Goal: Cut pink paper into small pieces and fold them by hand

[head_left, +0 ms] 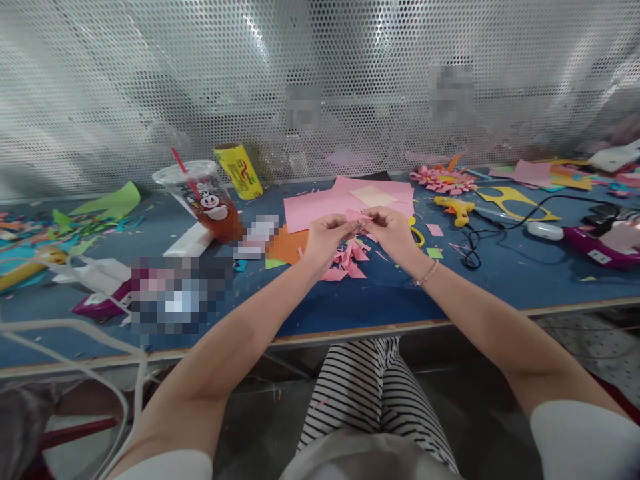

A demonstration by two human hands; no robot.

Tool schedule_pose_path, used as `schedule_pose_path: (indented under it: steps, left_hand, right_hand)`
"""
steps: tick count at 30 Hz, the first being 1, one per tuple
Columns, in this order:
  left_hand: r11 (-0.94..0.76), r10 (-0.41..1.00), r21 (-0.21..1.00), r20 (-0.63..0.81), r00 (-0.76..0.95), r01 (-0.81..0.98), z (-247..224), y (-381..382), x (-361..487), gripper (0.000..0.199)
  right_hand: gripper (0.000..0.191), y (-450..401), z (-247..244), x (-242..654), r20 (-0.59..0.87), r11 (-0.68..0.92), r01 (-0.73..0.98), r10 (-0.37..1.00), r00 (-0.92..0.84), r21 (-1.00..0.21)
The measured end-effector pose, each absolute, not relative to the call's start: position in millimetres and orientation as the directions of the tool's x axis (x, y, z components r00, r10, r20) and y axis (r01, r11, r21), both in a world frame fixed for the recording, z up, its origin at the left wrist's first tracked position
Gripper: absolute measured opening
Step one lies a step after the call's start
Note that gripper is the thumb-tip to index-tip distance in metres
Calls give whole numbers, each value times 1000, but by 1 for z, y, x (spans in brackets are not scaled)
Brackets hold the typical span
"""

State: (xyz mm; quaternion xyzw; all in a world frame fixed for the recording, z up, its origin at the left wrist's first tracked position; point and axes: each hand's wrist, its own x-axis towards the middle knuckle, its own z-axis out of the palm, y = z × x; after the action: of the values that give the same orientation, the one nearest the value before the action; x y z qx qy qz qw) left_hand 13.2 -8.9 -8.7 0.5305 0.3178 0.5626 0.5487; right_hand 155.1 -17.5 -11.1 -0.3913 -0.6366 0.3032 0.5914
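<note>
Both my hands meet over the middle of the blue table, holding a small piece of pink paper (356, 215) between them. My left hand (327, 235) pinches its left side with thumb and fingers. On the other side, my right hand (387, 230) grips it the same way, fingertips nearly touching the left ones. Below the hands lies a loose pile of pink paper scraps (345, 270). Larger pink sheets (307, 208) lie just behind, with a pale cream piece (373, 195) on top. Yellow scissors (417, 233), partly hidden, rest beside my right hand.
A drink cup (213, 207) with a red straw and a yellow can (240, 172) stand left. To the right are a yellow glue gun (456, 210) with a black cable, a pink paper flower (444, 180) and a yellow cut-out sheet (517, 203). A perforated metal panel (350, 80) stands behind.
</note>
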Motion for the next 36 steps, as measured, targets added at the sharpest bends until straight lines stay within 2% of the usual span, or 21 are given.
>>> schedule_pose_path:
  steps: [7, 11, 15, 20, 27, 33, 36]
  left_hand:
    - [-116, 967, 923, 189, 170, -368, -6, -9, 13, 22]
    - [-89, 975, 917, 160, 154, -389, -4, -9, 12, 22]
    - [-56, 979, 924, 126, 162, -378, -3, -7, 9, 22]
    - [-72, 976, 937, 136, 168, -341, -4, -5, 6, 23]
    - [-109, 960, 954, 174, 220, -280, -6, -7, 6, 29]
    - [-297, 918, 935, 336, 213, -193, -6, -7, 5, 30]
    - [-319, 912, 922, 361, 194, -220, -9, -5, 5, 32]
  right_hand:
    - [20, -13, -18, 155, 468, 468, -26, 883, -12, -883]
    - [25, -9, -21, 156, 396, 384, -172, 918, -38, -907]
    - [27, -8, -20, 158, 347, 324, -246, 936, -59, -914]
    - [27, -8, -19, 159, 362, 346, -199, 930, -54, -917]
    - [27, -20, -7, 158, 448, 456, 159, 890, -83, -876]
    - [31, -24, -5, 157, 376, 394, 75, 908, -183, -916]
    - [32, -22, -8, 155, 345, 358, 12, 909, -233, -934]
